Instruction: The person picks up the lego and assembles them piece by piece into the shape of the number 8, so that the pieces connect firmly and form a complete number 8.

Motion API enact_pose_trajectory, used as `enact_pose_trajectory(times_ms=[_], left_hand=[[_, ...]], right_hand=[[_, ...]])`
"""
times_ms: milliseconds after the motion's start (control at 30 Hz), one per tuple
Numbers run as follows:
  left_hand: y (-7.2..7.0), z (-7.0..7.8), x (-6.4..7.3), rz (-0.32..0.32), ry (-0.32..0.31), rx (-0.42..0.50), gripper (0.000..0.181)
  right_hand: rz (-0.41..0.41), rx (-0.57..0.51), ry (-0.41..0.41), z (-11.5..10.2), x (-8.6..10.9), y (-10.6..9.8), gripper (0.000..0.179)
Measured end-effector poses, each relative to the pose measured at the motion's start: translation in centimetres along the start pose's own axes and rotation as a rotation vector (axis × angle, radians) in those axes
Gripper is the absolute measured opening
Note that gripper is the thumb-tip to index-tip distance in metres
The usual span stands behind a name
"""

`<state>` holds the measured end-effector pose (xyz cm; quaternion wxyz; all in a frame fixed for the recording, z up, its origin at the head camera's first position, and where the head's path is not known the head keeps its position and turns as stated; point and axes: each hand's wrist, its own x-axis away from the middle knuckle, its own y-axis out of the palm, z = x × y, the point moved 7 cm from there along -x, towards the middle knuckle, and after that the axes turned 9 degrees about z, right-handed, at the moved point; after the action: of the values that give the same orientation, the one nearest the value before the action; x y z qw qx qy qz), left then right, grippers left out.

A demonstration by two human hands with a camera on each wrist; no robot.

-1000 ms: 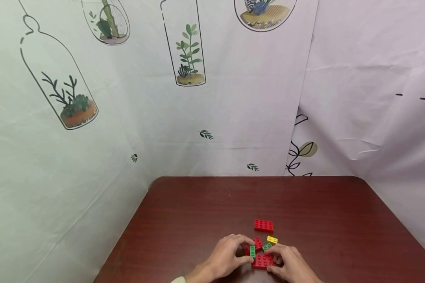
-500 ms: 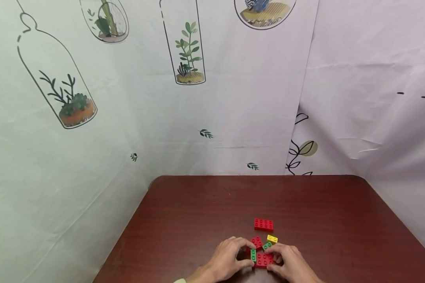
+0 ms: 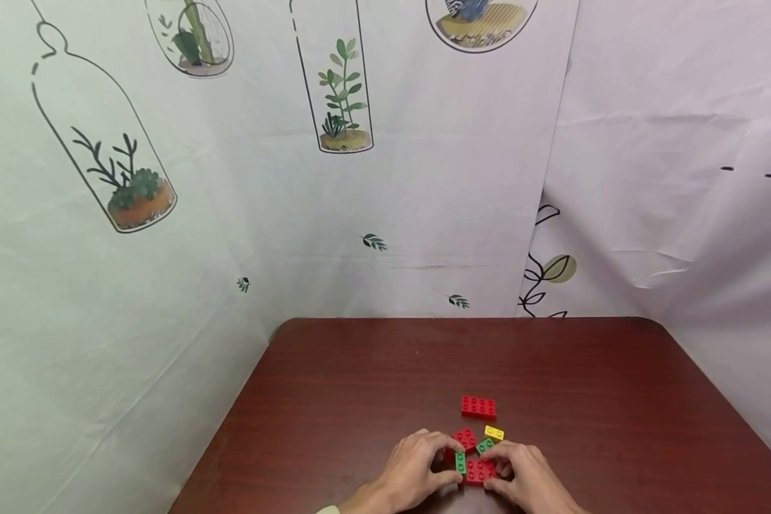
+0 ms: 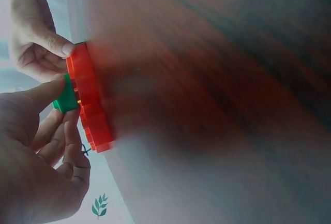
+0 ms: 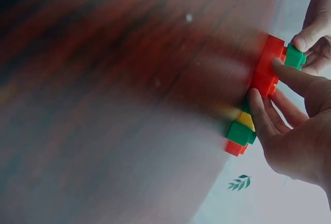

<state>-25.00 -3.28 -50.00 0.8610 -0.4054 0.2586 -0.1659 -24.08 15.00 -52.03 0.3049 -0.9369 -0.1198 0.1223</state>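
Note:
My left hand [image 3: 416, 462] pinches a small green toy building brick [image 3: 460, 463] between thumb and fingertips. That brick sits over the left end of a red building brick [image 3: 481, 472] with rows of studs; in the left wrist view the green brick [image 4: 65, 94] is right at its studs. Gripping the red brick's right end between thumb and fingers is my right hand [image 3: 522, 472]. From the right wrist view, the red brick [image 5: 267, 68] stands on the table with my right thumb against its side.
Just behind the hands lie another red brick [image 3: 465, 439], a second green brick [image 3: 485, 447] and a yellow brick [image 3: 494, 433]. Farther back is one more red brick [image 3: 478, 407]. The brown table [image 3: 360, 378] meets a patterned white cloth [image 3: 398, 200] at its back.
My left hand has moved the green brick slightly right and down onto the left end of the red brick. The right hand keeps its grip in nearly the same place.

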Motion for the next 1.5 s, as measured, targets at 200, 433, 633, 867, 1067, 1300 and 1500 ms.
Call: enact_pose_trajectory(times_ms=[200, 433, 633, 867, 1067, 1300, 1500], left_hand=[[0.1, -0.3, 0.1, 0.001, -0.014, 0.020, 0.029], [0.4, -0.5, 0.0, -0.001, -0.008, 0.019, 0.029], [0.5, -0.7, 0.0, -0.004, -0.007, 0.025, 0.029], [0.5, -0.6, 0.0, 0.001, 0.011, 0.000, 0.030], [0.6, -0.3, -0.2, -0.002, 0.058, -0.049, 0.030], [0.4, -0.6, -0.5, 0.050, 0.070, -0.074, 0.029], [0.2, -1.0, -1.1, 0.088, 0.067, -0.080, 0.030]], right_hand=[[0.019, -0.003, -0.003, 0.1, 0.1, 0.0, 0.025], [0.024, -0.006, 0.003, 0.0, 0.0, 0.0, 0.026], [0.029, 0.002, 0.013, 0.0, 0.1, -0.1, 0.025], [0.043, -0.011, 0.017, -0.2, -0.1, -0.2, 0.025], [0.070, 0.009, 0.016, -0.2, -0.1, -0.4, 0.026], [0.095, 0.073, 0.052, -0.1, -0.4, -0.5, 0.028], [0.132, 0.078, 0.054, -0.1, -1.1, -0.6, 0.027]])
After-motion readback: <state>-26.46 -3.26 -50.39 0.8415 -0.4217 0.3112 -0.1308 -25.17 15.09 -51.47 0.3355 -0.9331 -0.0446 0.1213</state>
